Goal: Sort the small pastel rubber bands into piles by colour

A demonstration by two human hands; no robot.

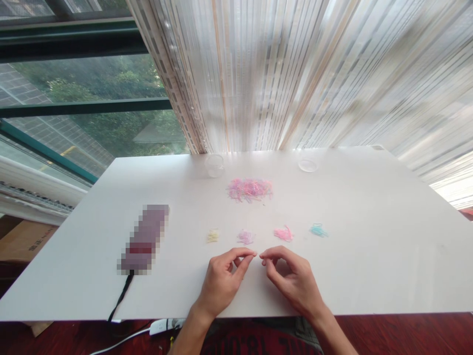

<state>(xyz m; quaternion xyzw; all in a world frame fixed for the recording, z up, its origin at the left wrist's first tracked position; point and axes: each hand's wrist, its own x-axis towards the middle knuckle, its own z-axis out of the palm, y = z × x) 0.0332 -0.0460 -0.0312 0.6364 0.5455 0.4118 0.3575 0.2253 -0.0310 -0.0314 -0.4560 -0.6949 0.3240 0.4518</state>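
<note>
My left hand is closed in a pinch, thumb and forefinger together near the table's front. Whatever may be between those fingertips is too small to make out. Facing it, almost tip to tip, my right hand also has its thumb and forefinger drawn together; any thing in them is hidden. Just beyond the hands lie four small heaps of thin short strips in a row: a yellow heap, a lilac heap, a pink heap and a blue heap. Farther back spreads a larger mixed pink and lilac pile.
A clear round container stands at the back edge of the white table, with a clear lid to its right. On the left lies a blurred-out purple object with a black strap. Curtains hang behind.
</note>
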